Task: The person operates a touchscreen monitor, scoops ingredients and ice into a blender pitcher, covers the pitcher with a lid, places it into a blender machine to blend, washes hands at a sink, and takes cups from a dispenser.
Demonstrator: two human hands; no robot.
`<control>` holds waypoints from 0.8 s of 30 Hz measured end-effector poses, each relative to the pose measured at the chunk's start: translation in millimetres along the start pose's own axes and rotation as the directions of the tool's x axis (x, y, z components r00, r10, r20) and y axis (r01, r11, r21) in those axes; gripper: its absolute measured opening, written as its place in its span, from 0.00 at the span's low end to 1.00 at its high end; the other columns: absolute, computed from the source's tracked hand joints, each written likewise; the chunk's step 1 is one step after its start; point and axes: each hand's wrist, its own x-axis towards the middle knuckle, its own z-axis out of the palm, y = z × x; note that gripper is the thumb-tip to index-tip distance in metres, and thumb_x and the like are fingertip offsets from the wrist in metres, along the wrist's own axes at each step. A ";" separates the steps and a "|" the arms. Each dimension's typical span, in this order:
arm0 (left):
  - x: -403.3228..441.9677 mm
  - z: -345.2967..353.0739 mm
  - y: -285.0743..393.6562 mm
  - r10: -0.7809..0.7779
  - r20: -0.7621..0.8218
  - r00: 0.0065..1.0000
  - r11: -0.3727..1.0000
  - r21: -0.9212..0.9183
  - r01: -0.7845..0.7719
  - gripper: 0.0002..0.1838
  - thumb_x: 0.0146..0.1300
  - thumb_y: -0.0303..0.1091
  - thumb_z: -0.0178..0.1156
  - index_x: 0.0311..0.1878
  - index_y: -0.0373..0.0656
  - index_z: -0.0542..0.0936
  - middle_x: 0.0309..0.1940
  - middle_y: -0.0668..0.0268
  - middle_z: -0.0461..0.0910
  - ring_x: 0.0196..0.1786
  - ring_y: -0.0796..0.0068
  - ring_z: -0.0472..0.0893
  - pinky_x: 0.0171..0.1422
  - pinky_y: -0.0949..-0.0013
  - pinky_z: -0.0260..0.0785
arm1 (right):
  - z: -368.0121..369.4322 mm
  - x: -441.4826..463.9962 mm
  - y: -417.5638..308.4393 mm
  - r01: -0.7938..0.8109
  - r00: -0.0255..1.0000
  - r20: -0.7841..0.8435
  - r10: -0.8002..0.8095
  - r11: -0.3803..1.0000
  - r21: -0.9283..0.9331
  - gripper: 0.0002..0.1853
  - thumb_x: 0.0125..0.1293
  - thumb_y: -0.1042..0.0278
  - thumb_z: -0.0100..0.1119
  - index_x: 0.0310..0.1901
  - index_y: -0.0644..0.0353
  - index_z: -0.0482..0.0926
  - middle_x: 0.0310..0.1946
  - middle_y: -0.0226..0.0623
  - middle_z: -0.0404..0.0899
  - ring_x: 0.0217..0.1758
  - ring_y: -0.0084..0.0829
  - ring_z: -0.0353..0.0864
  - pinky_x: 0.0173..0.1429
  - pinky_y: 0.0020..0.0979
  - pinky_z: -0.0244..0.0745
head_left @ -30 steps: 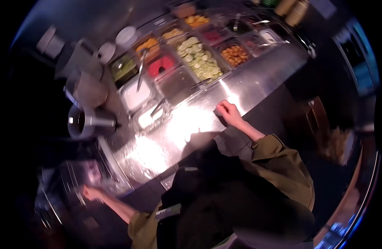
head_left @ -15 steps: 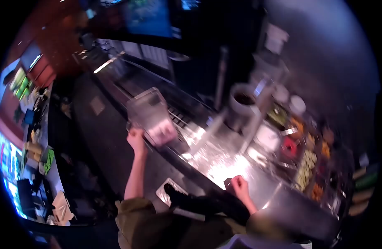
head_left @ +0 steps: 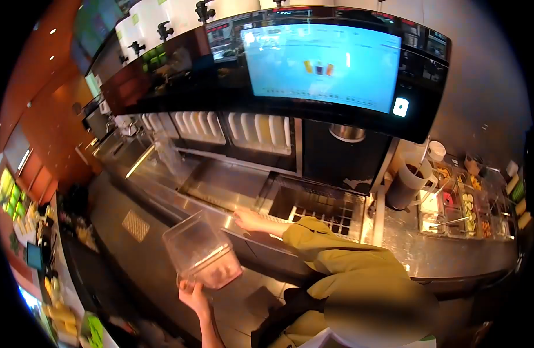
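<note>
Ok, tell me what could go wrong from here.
The clear container could slip or twist: only the left hand holds it, at its near edge, and it is tilted.

If it does, the pinkish contents might spill on the floor, since nothing visible supports it from below.

It may also bump the steel counter or the right hand, which is close by at the counter's front edge.
</note>
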 end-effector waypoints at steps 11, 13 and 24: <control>300.1 10.3 -132.3 -0.149 -0.205 0.967 0.988 -0.077 0.136 0.06 0.40 0.18 0.53 0.20 0.39 0.67 0.21 0.75 0.67 0.25 0.86 0.63 0.28 0.81 0.55 | 96.4 177.0 101.6 0.283 0.926 0.339 -0.164 0.897 -0.339 0.34 0.50 0.54 0.54 0.55 0.69 0.59 0.57 0.55 0.56 0.61 0.47 0.55 0.62 0.41 0.53; 363.3 23.4 -149.8 -0.158 -0.221 0.962 0.987 -0.047 0.151 0.06 0.40 0.19 0.54 0.19 0.39 0.67 0.20 0.75 0.67 0.24 0.86 0.63 0.28 0.81 0.55 | 87.4 190.4 92.3 0.275 0.902 0.422 -0.088 0.871 -0.407 0.39 0.49 0.52 0.54 0.56 0.72 0.55 0.59 0.57 0.52 0.63 0.48 0.52 0.65 0.44 0.47; 506.5 64.9 -252.7 -0.118 -0.115 0.986 0.993 -0.043 0.114 0.10 0.42 0.22 0.56 0.18 0.41 0.64 0.16 0.75 0.63 0.22 0.85 0.62 0.29 0.80 0.56 | 82.1 264.8 166.6 -0.049 0.995 0.015 0.097 0.622 -0.782 0.23 0.46 0.72 0.54 0.48 0.60 0.67 0.50 0.40 0.65 0.52 0.41 0.65 0.51 0.37 0.65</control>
